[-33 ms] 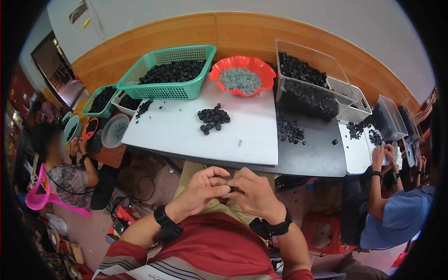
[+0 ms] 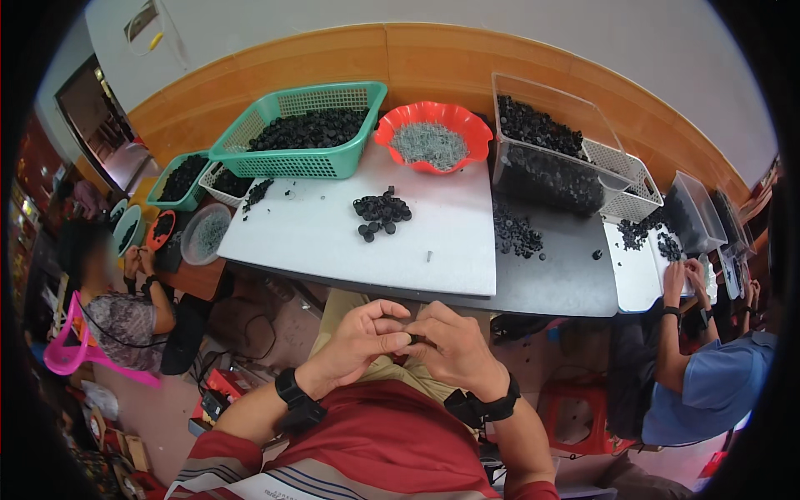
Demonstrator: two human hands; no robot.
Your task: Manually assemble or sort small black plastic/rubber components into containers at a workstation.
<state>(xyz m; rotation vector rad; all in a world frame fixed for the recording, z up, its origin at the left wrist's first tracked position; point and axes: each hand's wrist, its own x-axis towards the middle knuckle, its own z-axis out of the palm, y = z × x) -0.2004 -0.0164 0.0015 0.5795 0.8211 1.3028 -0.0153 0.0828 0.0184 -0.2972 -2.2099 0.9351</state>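
Note:
In front of my lap, just off the table's near edge, my left hand and my right hand meet at the fingertips. Both are closed on a small black plastic part, mostly covered by thumbs and fingers, so its exact shape does not show. Beyond them on a white board lies a loose pile of black round caps. One small grey pin lies apart from the pile, nearer to me.
Along the back stand a green basket of black parts, a red scalloped bowl of grey pins and a clear bin of black parts. More black parts lie on the dark tabletop. Co-workers sit left and right; a red stool stands at right.

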